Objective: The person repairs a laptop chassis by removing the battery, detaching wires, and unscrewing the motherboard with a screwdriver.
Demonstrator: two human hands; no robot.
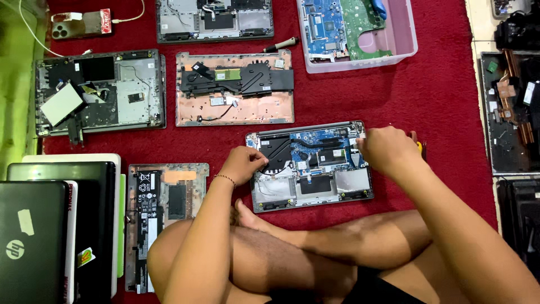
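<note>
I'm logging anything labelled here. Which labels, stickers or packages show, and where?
Battery label: black-and-white rectangle on the opened laptop base, lower left.
Pale sticker: tilted rectangle on the black laptop lid, bottom left.
Red-and-white packet: flat, beside the phone, top left.
Clear plastic tub: holds circuit boards, top.

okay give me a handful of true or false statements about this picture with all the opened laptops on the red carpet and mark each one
1. The left hand rests on the left edge of the opened laptop with the blue board. True.
2. The right hand is lifting the clear plastic bin. False: it is at the right edge of that same laptop; the bin sits apart at the top.
3. A phone lies at the top left with a white cable plugged in. True.
4. The carpet is blue. False: it is red.
5. Closed laptops are stacked at the lower left. True.
</note>
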